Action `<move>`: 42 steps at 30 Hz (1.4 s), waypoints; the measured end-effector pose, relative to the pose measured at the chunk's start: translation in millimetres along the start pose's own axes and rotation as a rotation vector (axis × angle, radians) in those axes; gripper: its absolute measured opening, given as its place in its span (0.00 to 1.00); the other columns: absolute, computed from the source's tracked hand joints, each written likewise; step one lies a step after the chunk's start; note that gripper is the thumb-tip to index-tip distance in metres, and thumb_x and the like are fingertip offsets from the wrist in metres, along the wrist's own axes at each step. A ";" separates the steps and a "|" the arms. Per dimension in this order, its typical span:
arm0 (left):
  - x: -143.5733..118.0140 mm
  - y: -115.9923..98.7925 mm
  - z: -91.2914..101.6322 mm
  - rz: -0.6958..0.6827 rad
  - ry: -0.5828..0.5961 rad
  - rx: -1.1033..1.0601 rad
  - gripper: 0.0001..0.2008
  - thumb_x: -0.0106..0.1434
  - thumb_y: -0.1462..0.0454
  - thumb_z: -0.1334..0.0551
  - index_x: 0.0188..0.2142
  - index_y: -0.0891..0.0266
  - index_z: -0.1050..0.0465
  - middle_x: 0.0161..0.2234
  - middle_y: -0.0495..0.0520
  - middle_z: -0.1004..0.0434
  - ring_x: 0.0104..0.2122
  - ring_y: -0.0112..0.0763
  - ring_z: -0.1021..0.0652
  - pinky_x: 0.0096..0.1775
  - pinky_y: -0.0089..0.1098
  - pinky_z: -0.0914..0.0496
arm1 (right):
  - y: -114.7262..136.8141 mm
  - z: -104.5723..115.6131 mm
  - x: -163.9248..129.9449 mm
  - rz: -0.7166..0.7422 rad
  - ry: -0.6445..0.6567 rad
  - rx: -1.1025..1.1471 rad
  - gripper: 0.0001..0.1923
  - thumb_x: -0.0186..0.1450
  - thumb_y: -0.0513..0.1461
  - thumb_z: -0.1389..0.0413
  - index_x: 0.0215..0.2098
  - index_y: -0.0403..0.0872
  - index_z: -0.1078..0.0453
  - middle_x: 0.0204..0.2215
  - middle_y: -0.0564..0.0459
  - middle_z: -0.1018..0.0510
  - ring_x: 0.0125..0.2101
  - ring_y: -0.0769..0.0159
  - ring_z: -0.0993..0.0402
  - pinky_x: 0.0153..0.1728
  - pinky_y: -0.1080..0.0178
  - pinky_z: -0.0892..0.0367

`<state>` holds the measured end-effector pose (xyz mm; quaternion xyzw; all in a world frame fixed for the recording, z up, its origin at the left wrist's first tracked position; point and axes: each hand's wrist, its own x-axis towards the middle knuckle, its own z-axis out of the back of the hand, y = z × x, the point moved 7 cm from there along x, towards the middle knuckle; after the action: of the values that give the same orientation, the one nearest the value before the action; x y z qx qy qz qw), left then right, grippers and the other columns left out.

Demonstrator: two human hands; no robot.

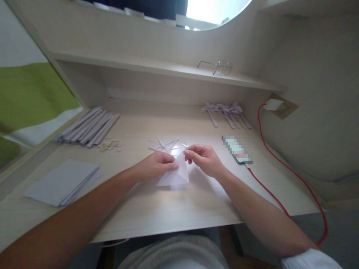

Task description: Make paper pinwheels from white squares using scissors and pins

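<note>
A thin white sheet of paper (179, 175), folded to a point at the top, is held just above the desk in front of me. My left hand (158, 165) pinches its left side, thumb on top. At the upper right corner, the fingertips of my right hand (203, 158) are closed on the paper's edge. A slim metal tip (184, 145) pokes out beyond my right fingers; the rest of it is hidden, so I cannot tell whether the hand holds it. Narrow paper scraps (165, 144) lie just beyond the hands.
Rolled paper sticks (88, 127) are piled at the left, beside rubber bands (110, 145) and a stack of paper (63, 182). Several paper-topped sticks (227, 112) lie back right. A phone (237, 150) with a red cable (269, 192) is at the right; glasses (220, 68) rest on the shelf.
</note>
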<state>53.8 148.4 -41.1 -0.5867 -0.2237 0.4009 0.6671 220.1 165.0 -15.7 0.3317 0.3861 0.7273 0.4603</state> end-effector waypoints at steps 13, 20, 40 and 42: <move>0.6 4.9 21.4 -0.065 -0.253 -0.208 0.14 0.56 0.55 0.31 0.34 0.65 0.18 0.27 0.52 0.22 0.25 0.29 0.27 0.30 0.29 0.38 | -34.9 33.8 -1.3 -0.273 0.045 -0.725 0.06 0.60 0.39 0.39 0.27 0.48 0.21 0.26 0.48 0.18 0.26 0.63 0.29 0.27 0.62 0.47; -1.3 0.3 31.3 -0.082 -0.341 -0.234 0.14 0.56 0.54 0.31 0.26 0.64 0.22 0.21 0.47 0.30 0.22 0.26 0.32 0.26 0.28 0.42 | -32.9 50.3 -1.1 -0.309 0.006 -0.782 0.17 0.56 0.48 0.34 0.38 0.46 0.21 0.40 0.43 0.18 0.34 0.58 0.27 0.30 0.62 0.46; -18.3 -18.4 33.5 -0.145 -0.524 -0.235 0.18 0.59 0.51 0.32 0.25 0.63 0.25 0.23 0.47 0.32 0.23 0.26 0.33 0.25 0.27 0.41 | -26.0 10.5 4.7 -0.224 0.048 0.440 0.27 0.49 0.50 0.27 0.39 0.47 0.31 0.31 0.56 0.26 0.27 0.68 0.29 0.32 0.60 0.26; -17.6 -16.0 32.0 -0.142 -0.506 -0.253 0.17 0.59 0.52 0.31 0.27 0.64 0.23 0.24 0.49 0.29 0.24 0.27 0.31 0.26 0.27 0.39 | -20.4 -3.5 0.8 -0.237 0.098 0.582 0.23 0.53 0.50 0.27 0.35 0.47 0.30 0.27 0.57 0.26 0.25 0.69 0.30 0.30 0.63 0.29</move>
<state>23.4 153.8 -15.9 -0.5294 -0.4715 0.4559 0.5381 225.4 170.5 -34.9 0.3670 0.6355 0.5428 0.4083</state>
